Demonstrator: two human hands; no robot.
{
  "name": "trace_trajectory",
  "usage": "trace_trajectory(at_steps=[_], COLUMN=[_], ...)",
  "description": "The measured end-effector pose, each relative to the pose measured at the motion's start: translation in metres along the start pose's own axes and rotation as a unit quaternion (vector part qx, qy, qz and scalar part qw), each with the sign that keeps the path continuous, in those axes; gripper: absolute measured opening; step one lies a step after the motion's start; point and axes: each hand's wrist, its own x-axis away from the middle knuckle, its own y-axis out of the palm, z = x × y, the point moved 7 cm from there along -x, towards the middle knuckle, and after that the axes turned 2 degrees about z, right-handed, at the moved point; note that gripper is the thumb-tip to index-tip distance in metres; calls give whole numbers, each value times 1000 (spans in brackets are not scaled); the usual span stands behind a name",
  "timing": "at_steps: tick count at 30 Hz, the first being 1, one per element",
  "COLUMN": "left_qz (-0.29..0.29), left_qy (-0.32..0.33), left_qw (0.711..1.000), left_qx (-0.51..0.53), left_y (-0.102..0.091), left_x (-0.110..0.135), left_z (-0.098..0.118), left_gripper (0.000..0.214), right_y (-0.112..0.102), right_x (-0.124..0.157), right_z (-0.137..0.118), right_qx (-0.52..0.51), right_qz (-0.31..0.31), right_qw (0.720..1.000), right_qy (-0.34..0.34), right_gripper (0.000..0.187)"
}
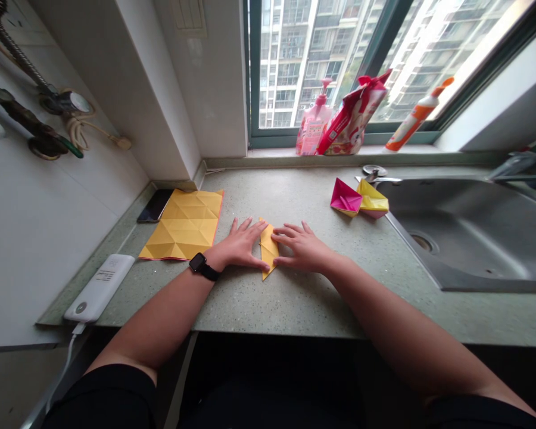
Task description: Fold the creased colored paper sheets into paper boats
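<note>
A small folded piece of yellow origami paper (268,245) lies on the countertop between my hands, a slim slanted shape with pointed ends. My left hand (240,245) rests at its left side, fingers spread, thumb and fingertips touching the paper. From the right, my right hand (302,246) touches the other edge with fingertips and thumb, its fingers also apart. Neither hand grips around the paper. To the left lies a larger creased yellow sheet (185,223) with a red edge. Two folded paper pieces, one magenta (345,197) and one yellow (373,199), sit beside the sink.
A dark phone (154,206) lies partly under the creased sheet. A white power bank (100,288) with a cable is at the left edge. The steel sink (486,238) takes up the right. A pink pump bottle (312,126), a red pouch (355,116) and an orange bottle (413,122) line the windowsill.
</note>
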Motion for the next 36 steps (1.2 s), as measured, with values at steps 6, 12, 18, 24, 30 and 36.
trace_trajectory(at_steps=[6,12,18,24,30,36], left_qz=[3,109,116,111,127,141], left_qy=[-23,-114,-72,19,31,12], left_qw=[1000,988,990,991,988,988], left_qx=[0,-2,23,75,80,70], left_y=[0,-16,-16,-17,-24,-24], left_x=[-1,3,5,4,9,10], left_z=[-3,-14,-5,19,28,24], left_gripper=[125,50,39,43,53,46], right_y=[3,-3,-11,-13,-14,-15], right_x=[0,-3,-2,-1,-1,3], right_z=[-1,10,15,14,18,26], right_qx=[-5,-56,-87,-111,-125,-159], right_qz=[7,47,121,132,130,166], right_qw=[1000,997,988,982,976,964], right_qy=[0,9,42,81,124,133], right_gripper=[67,54,49,60,58,52])
